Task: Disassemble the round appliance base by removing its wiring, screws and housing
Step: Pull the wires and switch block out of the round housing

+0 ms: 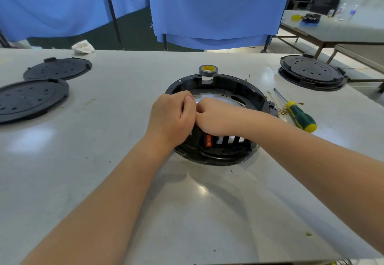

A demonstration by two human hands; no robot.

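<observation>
Base (218, 119): round black housing, open side up, sitting at mid-table (187, 212); pale metal plate showing inside, red part (208, 140) and white slots at the near wall.
Left hand (171, 117): reaching over the base's near-left rim, fingers curling inward, thumb pressing against the right hand.
Right hand (214, 117): lying across the base from the right, fingers curled, knuckles touching the left hand.
Grip: both hands are meeting over the base interior; a small pale piece is showing between them, but what they are holding cannot be told.
Tape (208, 70): grey roll with yellow core, sitting just beyond the far rim.
Screwdriver (297, 113): green and yellow handle, lying right of the base, beside loose wires (282, 110) with brass terminals.
Covers (33, 98): two black perforated discs lying at far left.
Second base (311, 73): sitting at far right, well apart.
</observation>
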